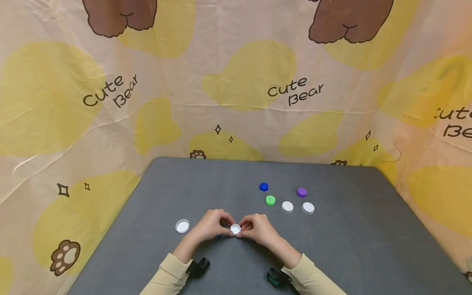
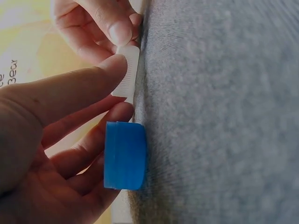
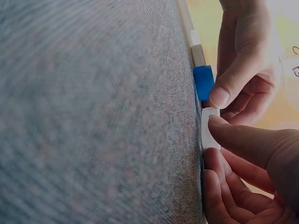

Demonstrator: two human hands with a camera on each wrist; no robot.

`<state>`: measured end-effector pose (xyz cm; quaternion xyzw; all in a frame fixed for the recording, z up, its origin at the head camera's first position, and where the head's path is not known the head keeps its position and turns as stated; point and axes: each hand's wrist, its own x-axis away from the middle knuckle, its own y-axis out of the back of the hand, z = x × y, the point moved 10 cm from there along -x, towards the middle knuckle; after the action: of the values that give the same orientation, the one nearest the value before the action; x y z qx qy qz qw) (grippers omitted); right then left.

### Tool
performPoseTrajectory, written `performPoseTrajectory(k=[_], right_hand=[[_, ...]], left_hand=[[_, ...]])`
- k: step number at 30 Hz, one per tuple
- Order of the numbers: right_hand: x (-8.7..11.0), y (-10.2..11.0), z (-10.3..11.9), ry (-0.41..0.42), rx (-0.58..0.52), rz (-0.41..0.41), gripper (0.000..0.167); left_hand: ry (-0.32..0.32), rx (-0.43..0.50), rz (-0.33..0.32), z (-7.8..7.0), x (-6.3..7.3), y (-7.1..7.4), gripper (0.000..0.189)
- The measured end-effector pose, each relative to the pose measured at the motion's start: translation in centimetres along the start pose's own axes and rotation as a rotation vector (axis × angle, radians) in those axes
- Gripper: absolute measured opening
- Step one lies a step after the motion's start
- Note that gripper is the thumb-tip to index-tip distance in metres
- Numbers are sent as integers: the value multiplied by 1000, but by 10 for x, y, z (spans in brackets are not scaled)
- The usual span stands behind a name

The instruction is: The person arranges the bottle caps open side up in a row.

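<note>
A small white bottle cap (image 1: 235, 229), hollow side up with a ribbed edge, sits low at the tabletop between both hands. My left hand (image 1: 212, 225) pinches its left side with thumb and fingers. From the right, my right hand (image 1: 258, 228) pinches the other side. A blue cap (image 2: 125, 156) stands on the table close by the left hand's fingers; in the head view that hand hides most of it. The right wrist view also shows the ribbed white cap (image 3: 210, 128) with both thumbs at its rim.
On the grey table (image 1: 350, 246) a white round lid with a clear rim (image 1: 182, 226) lies at left. Toward the back right are a blue cap (image 1: 264, 187), a green cap (image 1: 270, 200), a purple cap (image 1: 301, 192) and two white lids (image 1: 287, 207). A printed cloth (image 1: 243, 82) hangs behind.
</note>
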<state>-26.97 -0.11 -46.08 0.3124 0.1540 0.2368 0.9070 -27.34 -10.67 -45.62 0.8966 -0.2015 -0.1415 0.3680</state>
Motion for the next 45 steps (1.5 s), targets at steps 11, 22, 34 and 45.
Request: performPoseTrajectory(k=[11,22,34,45], right_hand=[[-1,0,-4,-3,3,11,19],[-1,2,-7,5,-28,33,23],[-7,37,-25,-29,-16,-67,22],[-24,81,-44,-93,44,-186,25]], left_hand=[[-27,-38,22,3,-2,-3,25],[-29,8,79,2,-6,-4,25],[15,65,50,3,-35,0,23],[83,31,-65,2,-78,8,26]])
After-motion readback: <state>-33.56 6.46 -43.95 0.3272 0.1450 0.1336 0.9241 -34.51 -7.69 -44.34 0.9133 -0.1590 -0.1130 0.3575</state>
